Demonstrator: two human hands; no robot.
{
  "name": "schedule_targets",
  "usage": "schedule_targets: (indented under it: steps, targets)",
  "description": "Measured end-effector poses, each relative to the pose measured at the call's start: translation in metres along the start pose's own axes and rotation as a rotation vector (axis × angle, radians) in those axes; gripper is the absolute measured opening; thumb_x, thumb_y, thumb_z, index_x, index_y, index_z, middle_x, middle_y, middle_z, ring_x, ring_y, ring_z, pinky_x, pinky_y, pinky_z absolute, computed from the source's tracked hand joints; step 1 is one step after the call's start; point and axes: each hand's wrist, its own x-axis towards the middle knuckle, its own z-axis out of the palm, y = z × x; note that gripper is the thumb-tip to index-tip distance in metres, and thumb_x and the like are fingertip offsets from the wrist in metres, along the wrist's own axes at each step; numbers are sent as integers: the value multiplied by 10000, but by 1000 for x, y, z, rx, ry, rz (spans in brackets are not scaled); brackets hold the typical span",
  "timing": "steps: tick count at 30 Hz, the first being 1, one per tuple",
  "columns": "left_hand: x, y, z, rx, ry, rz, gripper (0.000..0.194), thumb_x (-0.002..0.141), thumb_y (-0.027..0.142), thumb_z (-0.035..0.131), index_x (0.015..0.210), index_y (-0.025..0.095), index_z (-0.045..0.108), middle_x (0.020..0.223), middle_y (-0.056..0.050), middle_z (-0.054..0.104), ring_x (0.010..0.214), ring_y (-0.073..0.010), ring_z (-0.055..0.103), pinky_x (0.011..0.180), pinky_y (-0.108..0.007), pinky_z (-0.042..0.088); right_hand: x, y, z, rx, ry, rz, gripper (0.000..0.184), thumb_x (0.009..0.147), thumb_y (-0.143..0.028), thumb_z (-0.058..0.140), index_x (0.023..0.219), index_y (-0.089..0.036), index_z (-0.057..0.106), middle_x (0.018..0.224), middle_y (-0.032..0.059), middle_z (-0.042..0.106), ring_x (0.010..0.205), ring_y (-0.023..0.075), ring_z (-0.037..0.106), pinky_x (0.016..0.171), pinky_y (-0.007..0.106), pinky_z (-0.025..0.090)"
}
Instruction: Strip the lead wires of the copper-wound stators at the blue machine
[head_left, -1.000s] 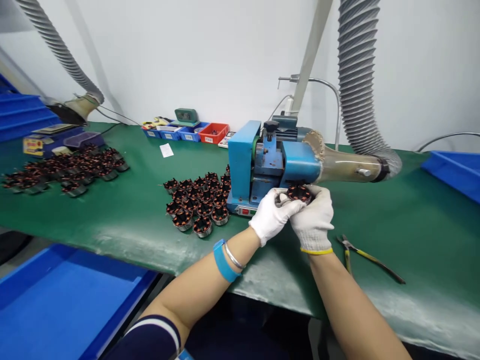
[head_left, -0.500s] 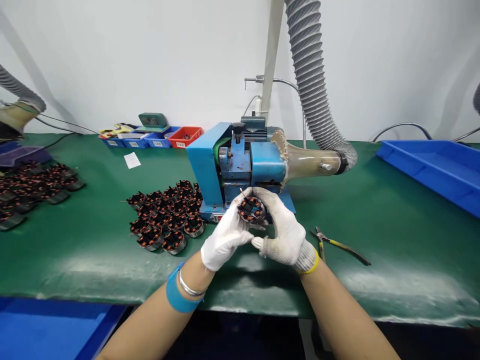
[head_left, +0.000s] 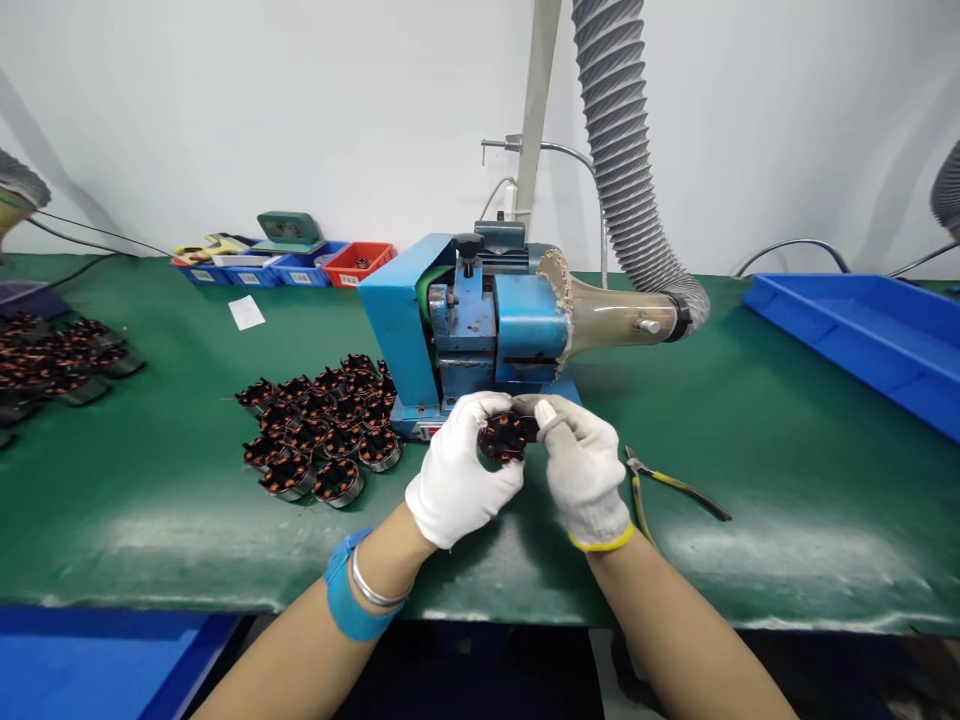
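Observation:
Between my hands, in front of the blue machine, is a motor stator [head_left: 504, 438] with copper windings and black insulation, its wound face turned up towards me. My left hand [head_left: 459, 475], in a white glove, curls around its left side with thumb and fingers. My right hand [head_left: 581, 462], in a knitted glove with a yellow cuff, has its fingers closed at the stator's right edge; whether they also pinch a wire is hidden. Several more stators [head_left: 319, 425] stand grouped on the green table [head_left: 187, 520] to the left.
The blue belt machine [head_left: 531, 318] has a duct and grey hose [head_left: 619, 150] on its right. Yellow-handled cutting pliers [head_left: 679, 485] lie by my right wrist. A blue tray [head_left: 847, 320] is at right, small bins [head_left: 300, 265] at the back, further stators [head_left: 64, 365] at far left.
The stator has turned in my hands, and my left hand has wrapped closer around it. My right hand has shifted from cupping its side to closed fingers at its right edge.

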Motion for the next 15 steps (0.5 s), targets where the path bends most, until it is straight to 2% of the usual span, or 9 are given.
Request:
schedule_targets:
  steps: [3,5,7,9,10,11,13,15]
  targets:
    - [3,2,-5,-12,-126,53,475,625,85,624,1079,198,539,1054,-47,635,980,-179,645,901,-314,536,8,0,-3,95,5,230,262,818,-388,611,720,-165,707,618,14,656,586,137,585,563,251,499]
    - [5,4,-8,-32,-185,11,458,615,96,634,1053,196,549,1002,-35,644,911,-172,655,844,-299,551,17,1,-8,161,35,334,286,790,-416,623,677,-160,676,609,15,650,552,122,570,539,241,490]
    - [6,5,-9,-44,-180,-61,435,610,118,654,1027,193,557,952,-25,654,841,-168,661,796,-297,560,27,3,-14,293,162,423,308,778,-455,609,672,-167,634,598,6,638,525,114,573,521,235,491]
    - [5,2,-6,-48,-119,-121,445,614,158,692,1037,192,560,951,-26,664,831,-176,666,799,-316,562,34,4,-19,424,326,463,308,760,-484,607,700,-182,596,597,-11,624,548,120,605,534,237,508]
    - [4,0,-4,-51,-75,-139,462,620,188,714,1055,190,558,973,-33,668,850,-184,670,817,-331,561,35,4,-19,449,358,470,312,747,-496,613,714,-187,587,608,-13,624,581,130,626,557,248,525]
    - [3,-3,-1,-51,-30,-147,487,627,223,736,1077,189,553,1005,-44,669,877,-193,673,834,-343,559,34,4,-18,431,329,474,315,730,-502,630,729,-189,592,632,-5,635,620,144,645,589,266,543]
    - [1,-8,4,-36,44,-130,510,647,290,758,1099,182,546,1057,-68,667,924,-206,673,848,-355,558,26,1,-9,317,137,464,347,658,-482,706,818,-183,631,754,31,684,721,177,672,677,310,571]
    - [0,-13,7,17,88,-72,453,683,313,734,1074,170,555,1030,-79,671,920,-205,674,832,-347,560,16,-1,4,224,-60,431,506,534,-408,795,957,-181,635,909,60,708,828,211,679,773,344,574]
